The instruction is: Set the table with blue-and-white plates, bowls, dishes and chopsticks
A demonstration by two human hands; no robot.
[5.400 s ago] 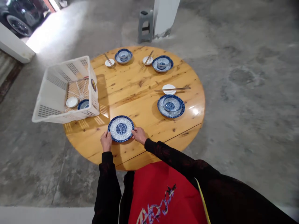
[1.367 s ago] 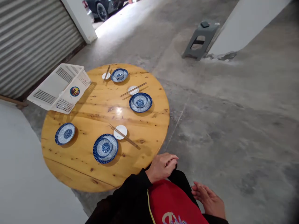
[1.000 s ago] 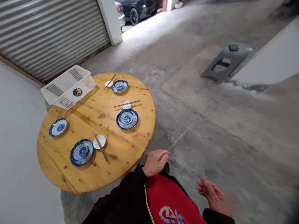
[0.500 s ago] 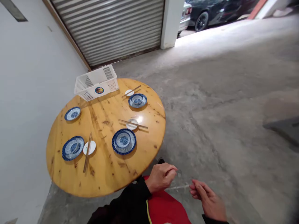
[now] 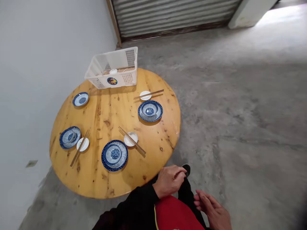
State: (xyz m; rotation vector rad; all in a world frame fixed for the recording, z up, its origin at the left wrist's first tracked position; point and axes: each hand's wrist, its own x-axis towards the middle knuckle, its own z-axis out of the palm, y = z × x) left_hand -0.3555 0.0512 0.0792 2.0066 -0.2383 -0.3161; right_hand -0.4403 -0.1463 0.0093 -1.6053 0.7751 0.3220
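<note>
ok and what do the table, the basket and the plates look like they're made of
Table: wood, with a glossy, perhaps varnished finish; knots and grain show, with a sheen near its right edge.
Basket: probably white plastic; its thin walls have regular, moulded-looking openings.
Plates: likely glazed ceramic, smooth-looking, with a blue-and-white pattern, though melamine could look the same.

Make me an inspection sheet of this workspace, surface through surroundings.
Surface: round wooden table with dark knots.
Job's things: three blue-and-white plates, each bearing a bowl and beside a white dish crossed by chopsticks; lone plate without a bowl; white basket, white crockery inside.
Clutter: nothing seen.
Hands: left hand and right hand, fingers bent; nothing seen held.
Cables: nothing seen.
Surroundings: grey floor, pale wall, ridged shutter.
</note>
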